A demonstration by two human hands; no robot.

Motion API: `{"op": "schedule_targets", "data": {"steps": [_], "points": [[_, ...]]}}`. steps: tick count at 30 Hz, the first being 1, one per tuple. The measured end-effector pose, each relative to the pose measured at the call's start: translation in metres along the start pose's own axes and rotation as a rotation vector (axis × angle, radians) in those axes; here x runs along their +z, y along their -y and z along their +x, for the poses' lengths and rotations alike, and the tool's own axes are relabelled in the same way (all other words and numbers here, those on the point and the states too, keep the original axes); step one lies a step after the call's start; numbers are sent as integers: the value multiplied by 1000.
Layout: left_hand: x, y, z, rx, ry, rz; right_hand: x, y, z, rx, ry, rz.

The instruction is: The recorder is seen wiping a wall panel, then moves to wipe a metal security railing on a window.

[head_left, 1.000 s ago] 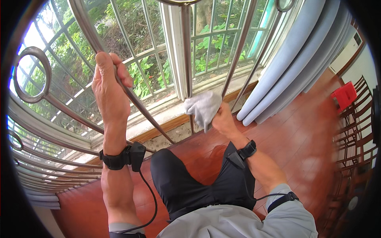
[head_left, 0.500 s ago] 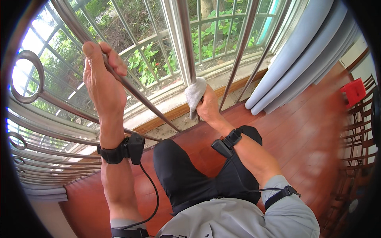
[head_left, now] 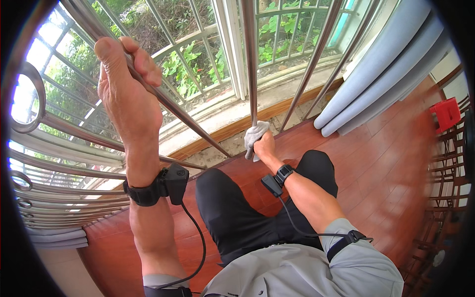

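Observation:
My left hand (head_left: 128,86) is wrapped around a shiny metal bar (head_left: 188,127) of the window railing, thumb on one side and fingers on the other. Lower down and to the right, my right hand (head_left: 265,147) grips a light grey cloth (head_left: 256,132). That cloth is folded around the neighbouring upright metal bar (head_left: 251,64), close to its bottom end near the floor. Part of the right fingers is hidden behind the cloth and bar.
Blue-grey curtains (head_left: 378,74) hang at the right of the window. More railing bars with metal rings (head_left: 29,99) run along the left. My knees (head_left: 220,198) are over the reddish wooden floor (head_left: 366,168). A red object (head_left: 444,115) lies among dark chairs at far right.
My right hand and the cloth have slid down the bar toward the floor. My left hand stays on its bar, and the view has shifted slightly.

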State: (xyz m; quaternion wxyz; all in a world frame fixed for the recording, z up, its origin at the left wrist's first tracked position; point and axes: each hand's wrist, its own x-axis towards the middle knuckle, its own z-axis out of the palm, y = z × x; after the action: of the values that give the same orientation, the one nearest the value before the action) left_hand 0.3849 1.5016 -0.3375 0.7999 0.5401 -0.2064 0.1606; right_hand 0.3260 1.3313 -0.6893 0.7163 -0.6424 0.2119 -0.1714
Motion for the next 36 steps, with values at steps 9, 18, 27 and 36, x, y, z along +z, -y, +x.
{"op": "schedule_targets", "data": {"steps": [9, 18, 27, 36], "points": [[1, 1, -6, 23, 10, 46, 44, -49, -40, 323, 314, 200], [1, 4, -4, 27, -20, 11, 45, -35, -27, 510, 579, 201], [2, 2, -4, -14, -63, 9, -56, 76, -14, 308, 551, 400], [4, 0, 0, -29, -69, -1, -156, 165, 43, -36, 85, 199]]}}
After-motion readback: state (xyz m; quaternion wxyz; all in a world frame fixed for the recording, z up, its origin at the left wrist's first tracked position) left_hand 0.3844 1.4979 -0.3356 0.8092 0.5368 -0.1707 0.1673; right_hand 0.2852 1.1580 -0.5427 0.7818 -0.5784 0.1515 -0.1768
